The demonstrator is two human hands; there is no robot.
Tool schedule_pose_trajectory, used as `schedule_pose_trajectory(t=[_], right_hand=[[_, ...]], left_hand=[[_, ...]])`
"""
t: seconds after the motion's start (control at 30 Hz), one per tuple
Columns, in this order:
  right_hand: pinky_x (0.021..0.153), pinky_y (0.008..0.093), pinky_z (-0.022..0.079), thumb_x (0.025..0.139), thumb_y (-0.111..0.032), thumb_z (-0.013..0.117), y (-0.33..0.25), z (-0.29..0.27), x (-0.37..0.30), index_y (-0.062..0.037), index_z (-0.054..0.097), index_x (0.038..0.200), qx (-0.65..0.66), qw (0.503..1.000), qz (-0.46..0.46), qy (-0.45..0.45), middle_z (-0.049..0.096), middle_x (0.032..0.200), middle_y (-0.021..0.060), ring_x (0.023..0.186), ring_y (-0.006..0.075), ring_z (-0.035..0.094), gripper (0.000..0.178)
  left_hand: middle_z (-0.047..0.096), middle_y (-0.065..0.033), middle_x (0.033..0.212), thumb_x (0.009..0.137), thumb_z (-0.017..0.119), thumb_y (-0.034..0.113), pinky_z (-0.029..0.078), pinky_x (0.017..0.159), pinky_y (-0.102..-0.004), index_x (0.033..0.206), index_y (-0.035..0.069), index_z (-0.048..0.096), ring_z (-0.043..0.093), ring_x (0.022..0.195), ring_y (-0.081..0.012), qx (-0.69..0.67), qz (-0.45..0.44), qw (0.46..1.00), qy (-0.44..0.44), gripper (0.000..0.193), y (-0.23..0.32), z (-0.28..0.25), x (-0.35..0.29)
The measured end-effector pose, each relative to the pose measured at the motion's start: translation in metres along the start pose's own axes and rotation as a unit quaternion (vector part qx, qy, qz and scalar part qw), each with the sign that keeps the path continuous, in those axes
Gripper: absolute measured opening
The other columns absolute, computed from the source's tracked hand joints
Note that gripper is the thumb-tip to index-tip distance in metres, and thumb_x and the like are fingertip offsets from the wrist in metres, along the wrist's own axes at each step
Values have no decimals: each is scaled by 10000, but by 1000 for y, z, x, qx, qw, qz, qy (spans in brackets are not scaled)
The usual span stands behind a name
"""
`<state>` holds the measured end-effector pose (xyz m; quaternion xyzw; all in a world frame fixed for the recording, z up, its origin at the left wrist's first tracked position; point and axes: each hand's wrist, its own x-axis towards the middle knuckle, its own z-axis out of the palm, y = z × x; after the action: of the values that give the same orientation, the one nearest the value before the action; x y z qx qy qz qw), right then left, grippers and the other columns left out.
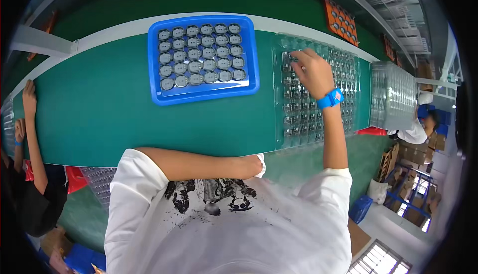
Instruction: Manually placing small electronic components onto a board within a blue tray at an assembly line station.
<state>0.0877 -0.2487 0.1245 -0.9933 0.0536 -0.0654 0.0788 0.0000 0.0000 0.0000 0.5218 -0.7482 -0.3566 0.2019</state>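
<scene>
My right hand (312, 72) is over a clear plastic blister tray (280, 109), whose rows of pockets hold small dark, shiny parts. Its thumb and forefinger curl together at the upper left pockets. Whatever is between those fingertips is too small to make out. A blue band (330, 98) circles this wrist. My left forearm lies across my front along the near table edge. At its end the left hand (248, 167) is curled closed beside a bit of white material, with most fingers hidden. A blue tray (209, 96) of rounded grey-topped parts in rows stands left of the blister tray.
Stacked clear trays (393, 94) stand at the right end of the green table (99, 109). Beyond the white rail, an orange rack (341, 21) holds round parts. At far left, another person's hand (30, 97) rests on the table. Cartons (413, 154) stand at far right.
</scene>
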Motion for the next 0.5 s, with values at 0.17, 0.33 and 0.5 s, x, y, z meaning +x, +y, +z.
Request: schedule_pose_trajectory(t=[0.17, 0.33, 0.5], right_hand=[[655, 392, 521, 846, -25, 686, 5, 2, 5, -28, 700, 935, 18, 995, -99, 24, 641, 894, 115, 759, 292, 657, 90], [642, 369, 514, 838, 25, 683, 13, -14, 6, -5, 690, 928, 64, 991, -61, 102, 638, 884, 127, 750, 304, 650, 96], [643, 373, 520, 841, 23, 690, 30, 16, -10, 1, 688, 931, 61, 991, -96, 74, 632, 879, 132, 744, 319, 645, 92]], left_hand=[[697, -160, 768, 739, 637, 9, 530, 601, -423, 787, -12, 684, 687, 685, -291, -6, 20, 999, 27, 70, 3, 8, -5], [696, -157, 764, 755, 624, 15, 531, 599, -426, 795, -6, 688, 685, 679, -293, -8, 4, 1000, 27, 79, -7, 25, 0], [700, -151, 765, 776, 611, 39, 536, 604, -430, 795, -4, 694, 689, 681, -289, 32, 0, 999, 19, 95, -8, 41, 6]])
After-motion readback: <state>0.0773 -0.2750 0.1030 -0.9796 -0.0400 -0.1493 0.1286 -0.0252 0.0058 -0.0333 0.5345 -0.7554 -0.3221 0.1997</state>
